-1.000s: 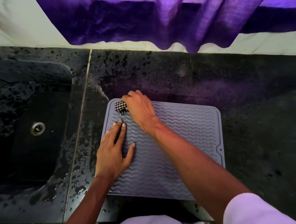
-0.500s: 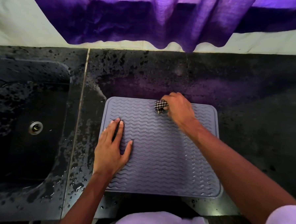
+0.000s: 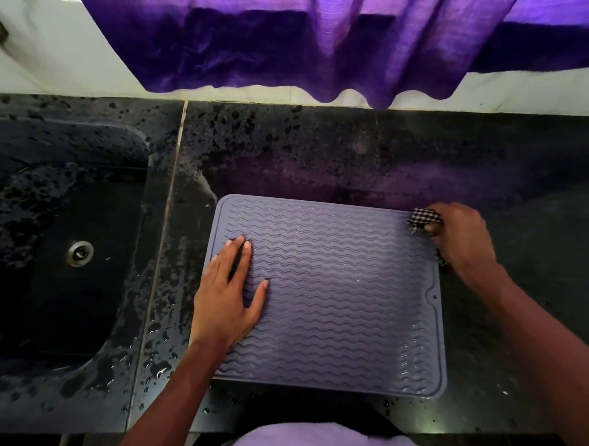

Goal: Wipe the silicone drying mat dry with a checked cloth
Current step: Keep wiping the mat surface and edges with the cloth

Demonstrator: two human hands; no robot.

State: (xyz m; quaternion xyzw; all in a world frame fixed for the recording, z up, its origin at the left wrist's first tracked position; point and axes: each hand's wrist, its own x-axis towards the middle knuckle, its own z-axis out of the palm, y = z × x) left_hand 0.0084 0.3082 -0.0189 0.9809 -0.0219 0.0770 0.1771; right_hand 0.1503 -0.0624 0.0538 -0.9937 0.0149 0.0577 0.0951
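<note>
A checked cloth (image 3: 423, 218) is clenched in the right grip (image 3: 464, 240) at the silicone mat's (image 3: 333, 293) far corner; the left grip (image 3: 226, 301) is laid flat on it.

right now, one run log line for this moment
left hand flat on silicone drying mat | right hand grips checked cloth at its far right corner

Dim, purple-tinted light from above; sharp centre, wide-angle bending at edges.
</note>
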